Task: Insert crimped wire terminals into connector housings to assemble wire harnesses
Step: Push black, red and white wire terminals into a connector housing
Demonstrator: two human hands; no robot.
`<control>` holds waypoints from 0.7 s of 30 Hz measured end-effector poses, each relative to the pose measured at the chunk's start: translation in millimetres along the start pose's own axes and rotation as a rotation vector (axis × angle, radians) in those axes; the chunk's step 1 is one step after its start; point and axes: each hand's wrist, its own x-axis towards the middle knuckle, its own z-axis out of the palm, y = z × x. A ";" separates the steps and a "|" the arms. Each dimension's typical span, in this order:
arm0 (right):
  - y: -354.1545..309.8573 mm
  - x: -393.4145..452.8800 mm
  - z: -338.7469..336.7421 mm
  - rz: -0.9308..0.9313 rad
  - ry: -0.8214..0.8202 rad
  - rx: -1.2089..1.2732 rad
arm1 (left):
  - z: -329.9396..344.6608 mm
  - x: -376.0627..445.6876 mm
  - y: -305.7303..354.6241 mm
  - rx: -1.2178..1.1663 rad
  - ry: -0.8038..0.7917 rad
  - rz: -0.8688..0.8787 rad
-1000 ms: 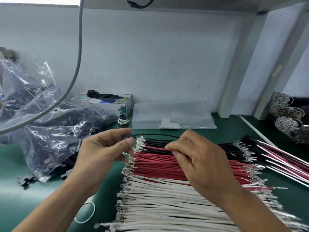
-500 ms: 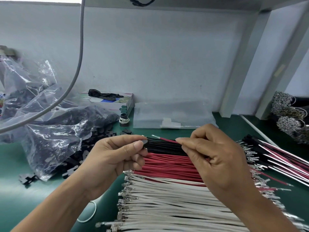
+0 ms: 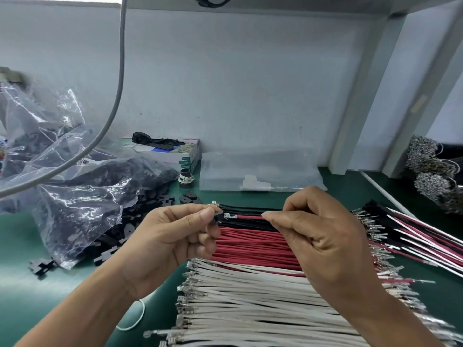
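Here, raised hands pinch black housing (image 3: 218,217) and red wire (image 3: 249,217).

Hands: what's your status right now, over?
Left hand pinches black housing. Right hand pinches red wire, terminal at housing mouth. Nothing in between.

Back of the bench there's a white cardboard box with teal markings (image 3: 185,156), and some crumpled black stuff (image 3: 152,140) is sitting on top of it. Right in front of the box stands a small black cylinder with a pale elastic band round it (image 3: 186,177). A flat clear plastic sleeve (image 3: 260,171) lies beside that on the green mat (image 3: 20,246). A thick grey cable (image 3: 117,96) droops across the upper left, and a thin white loop (image 3: 136,315) lies near the bottom.
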 end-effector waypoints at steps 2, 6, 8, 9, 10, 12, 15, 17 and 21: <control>1.2 -0.2 -0.5 -0.017 -0.023 -0.011 | -0.5 0.3 0.3 0.006 0.004 -0.004; 3.5 0.3 -2.4 -0.056 -0.063 -0.038 | -0.6 0.3 1.0 0.016 -0.007 -0.021; 3.3 0.1 -1.8 -0.039 -0.088 -0.017 | -1.1 0.4 1.1 0.040 -0.008 -0.027; 2.4 -0.4 -0.6 -0.021 -0.101 -0.005 | -1.4 0.2 1.2 0.064 -0.001 -0.024; 1.3 -0.9 1.3 -0.001 -0.116 0.004 | -1.8 0.0 1.2 0.095 0.012 -0.017; -0.9 -2.1 5.2 0.050 -0.143 0.035 | -2.2 0.4 0.5 0.160 0.054 0.005; -3.8 -3.1 10.0 0.135 -0.172 0.103 | -1.7 1.8 -2.9 0.203 0.098 0.022; -6.2 -5.0 13.2 0.194 -0.194 0.170 | -0.2 2.4 -6.0 0.188 0.079 0.011; -8.2 -8.8 18.3 0.213 -0.234 0.139 | 4.5 1.4 -8.7 0.286 0.085 0.035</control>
